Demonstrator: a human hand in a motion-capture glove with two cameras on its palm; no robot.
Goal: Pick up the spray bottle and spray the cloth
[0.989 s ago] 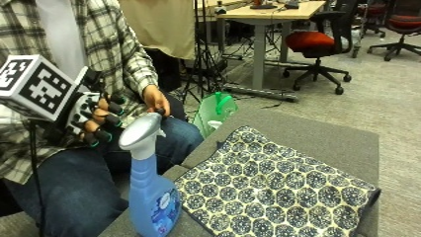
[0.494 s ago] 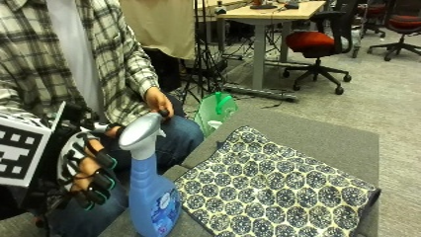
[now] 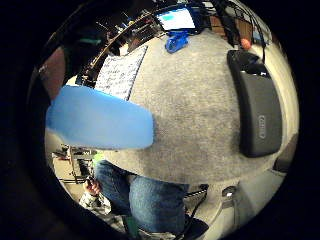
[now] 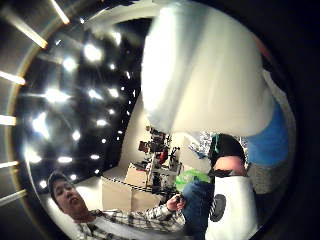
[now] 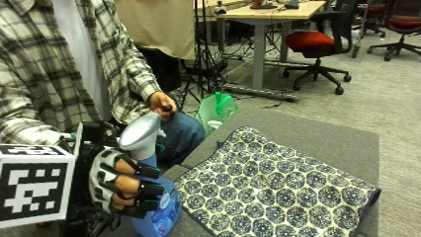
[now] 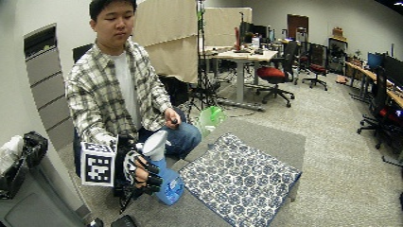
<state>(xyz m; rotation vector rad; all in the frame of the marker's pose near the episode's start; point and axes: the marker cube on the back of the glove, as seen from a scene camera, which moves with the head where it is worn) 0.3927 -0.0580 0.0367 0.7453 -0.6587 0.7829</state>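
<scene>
Spray bottle (image 5: 152,197): blue translucent plastic

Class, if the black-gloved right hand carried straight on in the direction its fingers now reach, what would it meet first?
Most likely the blue plastic spray bottle: the gloved right hand is already curling round its neck below the white trigger head.

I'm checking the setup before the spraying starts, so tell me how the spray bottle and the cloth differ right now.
The spray bottle stands upright at the table's near corner; the cloth lies spread flat across the grey table. The bottle is plain blue with a white head; the cloth is white with a dark blue repeating pattern. The gloved right hand curls round the bottle's neck; nothing touches the cloth. Both rest on the same table.
</scene>
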